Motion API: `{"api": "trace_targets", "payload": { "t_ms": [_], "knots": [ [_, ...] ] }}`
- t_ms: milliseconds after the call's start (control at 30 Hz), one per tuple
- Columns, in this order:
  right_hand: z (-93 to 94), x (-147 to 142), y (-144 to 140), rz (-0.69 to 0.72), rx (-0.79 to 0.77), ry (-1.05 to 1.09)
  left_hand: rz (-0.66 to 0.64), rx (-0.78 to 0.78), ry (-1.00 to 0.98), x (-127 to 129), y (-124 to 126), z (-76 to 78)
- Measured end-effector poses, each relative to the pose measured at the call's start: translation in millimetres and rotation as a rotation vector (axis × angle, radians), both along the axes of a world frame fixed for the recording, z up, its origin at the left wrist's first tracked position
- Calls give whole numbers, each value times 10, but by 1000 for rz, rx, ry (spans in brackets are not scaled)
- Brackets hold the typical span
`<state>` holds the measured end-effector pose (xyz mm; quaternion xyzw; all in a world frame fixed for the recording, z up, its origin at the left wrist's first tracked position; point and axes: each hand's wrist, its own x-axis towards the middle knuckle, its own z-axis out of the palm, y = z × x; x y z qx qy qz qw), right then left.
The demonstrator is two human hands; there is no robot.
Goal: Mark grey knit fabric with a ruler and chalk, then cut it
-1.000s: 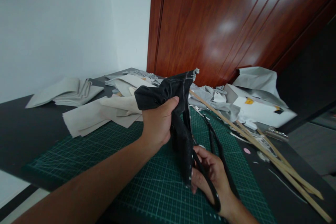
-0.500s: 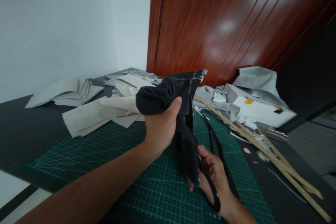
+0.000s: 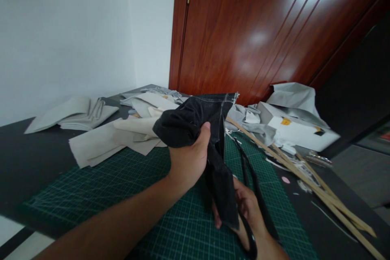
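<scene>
My left hand (image 3: pixel 190 158) is closed round a bunched black fabric piece (image 3: pixel 210 109), thumb on top, holding it above the cutting mat (image 3: pixel 183 211). Pale stitching runs along its upper edge, and the right corner is frayed. Lower down, my right hand (image 3: pixel 248 207) is closed at the fabric's hanging end, its fingertips showing on both sides. A smooth black loop (image 3: pixel 252 237) curves across this hand's palm; whether it is a scissors handle or a strap I cannot make out. A long black strip (image 3: pixel 257 187) lies just to the right.
Beige cloth pieces (image 3: pixel 100 144) and a folded stack (image 3: pixel 76 111) lie at left. At right are wooden strips (image 3: pixel 323 195), a white box (image 3: pixel 295 128) and grey scraps (image 3: pixel 262 130). A brown door (image 3: pixel 231 32) rises behind the dark table (image 3: pixel 18 162).
The black fabric and both hands sit slightly lower in the picture, and the background has shifted a little too. Both hands keep nearly the same hold.
</scene>
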<state>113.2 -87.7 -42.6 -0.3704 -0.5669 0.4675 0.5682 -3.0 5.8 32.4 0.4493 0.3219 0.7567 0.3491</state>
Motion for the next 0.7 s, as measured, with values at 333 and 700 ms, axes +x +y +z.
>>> {"api": "trace_targets", "payload": {
  "t_ms": [333,700],
  "knots": [
    [-3,-10,-18,-47,4,5,-28,-17,33,-2,-24,-5],
    [57,7,-40,-15,-3,-5,-27,18,75,-7,-41,28]
  ]
}}
